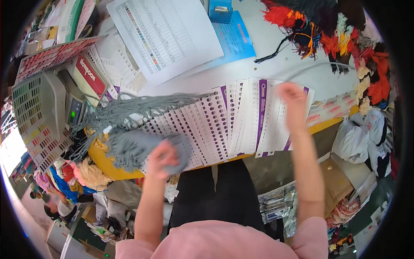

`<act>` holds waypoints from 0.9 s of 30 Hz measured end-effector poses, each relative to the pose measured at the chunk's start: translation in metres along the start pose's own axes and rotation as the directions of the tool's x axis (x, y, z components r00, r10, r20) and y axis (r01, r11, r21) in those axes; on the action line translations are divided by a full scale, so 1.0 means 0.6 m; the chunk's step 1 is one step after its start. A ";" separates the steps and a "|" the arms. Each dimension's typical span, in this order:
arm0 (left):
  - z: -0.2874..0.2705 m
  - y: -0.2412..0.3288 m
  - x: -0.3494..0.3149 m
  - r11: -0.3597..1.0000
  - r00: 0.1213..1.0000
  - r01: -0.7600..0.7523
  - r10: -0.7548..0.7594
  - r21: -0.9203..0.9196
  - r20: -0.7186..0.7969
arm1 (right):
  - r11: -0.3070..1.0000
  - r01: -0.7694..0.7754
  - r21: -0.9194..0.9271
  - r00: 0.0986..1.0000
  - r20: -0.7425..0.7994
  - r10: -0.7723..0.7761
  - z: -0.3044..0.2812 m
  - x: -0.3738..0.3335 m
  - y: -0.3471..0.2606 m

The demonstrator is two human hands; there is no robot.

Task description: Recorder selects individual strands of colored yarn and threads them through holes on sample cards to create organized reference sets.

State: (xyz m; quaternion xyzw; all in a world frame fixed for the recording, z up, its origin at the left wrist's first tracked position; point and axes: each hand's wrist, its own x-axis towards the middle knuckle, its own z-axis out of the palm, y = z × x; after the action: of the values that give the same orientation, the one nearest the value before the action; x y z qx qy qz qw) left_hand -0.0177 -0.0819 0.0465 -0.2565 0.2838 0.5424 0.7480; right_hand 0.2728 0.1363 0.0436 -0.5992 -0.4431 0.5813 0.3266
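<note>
My left hand [162, 159] is closed around a thick skein of grey thread [125, 149] at the table's front edge; motion smears both. My right hand [294, 98], also blurred, is over the right end of a fanned row of white punched cards [246, 116] with purple bands. A grey strand [321, 66] trails from its fingertips to the right, and the fingers look pinched on it. More grey threads [159, 105] lie along the upper edge of the cards on the left, seemingly attached at the holes.
Printed sheets [172, 39] lie behind the cards, near a blue hole punch [221, 11]. At left stand a small scale [75, 111] and colour sample boards [32, 112]. Red and black thread bundles [319, 34] pile at the far right. Plastic bags [358, 134] hang beside the table.
</note>
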 end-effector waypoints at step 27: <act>0.103 -0.084 0.282 0.375 0.868 -0.191 0.497 0.907 -0.022 | 0.533 0.700 -0.475 0.712 0.403 -0.575 0.144 -0.019 0.135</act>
State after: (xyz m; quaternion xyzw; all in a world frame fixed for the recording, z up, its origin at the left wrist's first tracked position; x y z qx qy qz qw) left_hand 0.0818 0.0594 -0.0246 0.1579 0.6770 0.4153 0.5868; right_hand 0.2008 0.0833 -0.0349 -0.4040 -0.8203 0.3061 0.2649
